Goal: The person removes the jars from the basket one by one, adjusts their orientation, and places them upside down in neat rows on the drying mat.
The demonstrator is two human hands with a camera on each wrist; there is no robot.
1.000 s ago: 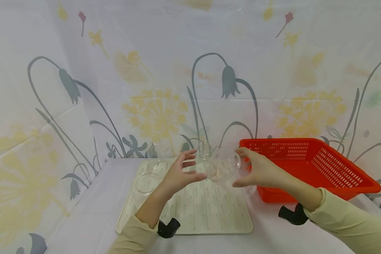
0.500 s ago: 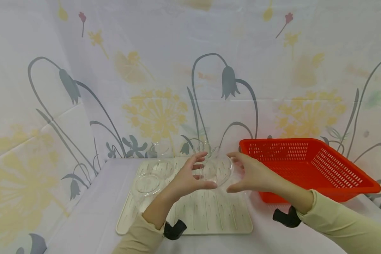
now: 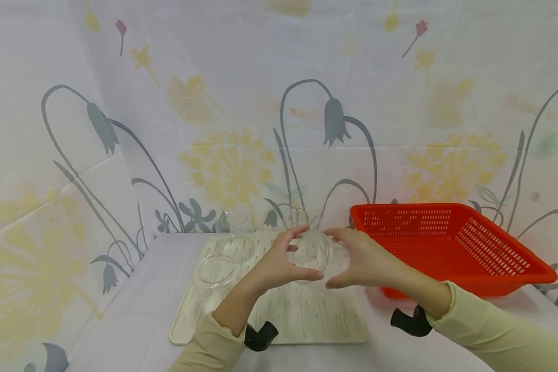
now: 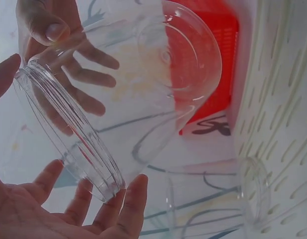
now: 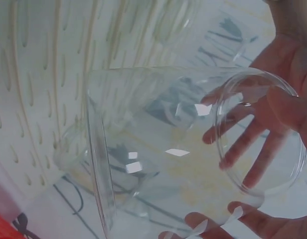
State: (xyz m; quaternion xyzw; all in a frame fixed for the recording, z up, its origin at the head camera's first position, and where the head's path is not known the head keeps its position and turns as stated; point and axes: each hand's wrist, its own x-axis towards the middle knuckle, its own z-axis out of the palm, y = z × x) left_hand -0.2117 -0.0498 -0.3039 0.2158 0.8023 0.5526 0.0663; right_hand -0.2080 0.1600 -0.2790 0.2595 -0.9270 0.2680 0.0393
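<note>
A clear plastic jar (image 3: 312, 250) is held tilted above the cream ribbed draining tray (image 3: 302, 320). My left hand (image 3: 279, 263) has its fingers and thumb curved round one side of it. In the left wrist view the jar's threaded mouth (image 4: 76, 129) lies between thumb and fingertips. From the other side my right hand (image 3: 362, 258) grips the jar, with fingertips (image 5: 198, 221) along its wall in the right wrist view. Through the clear wall the opposite hand's spread fingers show. The jar's transparency blurs its exact outline.
More clear containers stand on the tray: one at the left (image 3: 216, 269), one behind it (image 3: 239, 247), and one at the back (image 3: 302, 217), faint against the patterned cloth. A red perforated basket (image 3: 446, 248) stands to the right.
The right hand has moved left and slightly down, and the left hand slightly right, so the hands are closer together. The jar between them has shifted left and turned.
</note>
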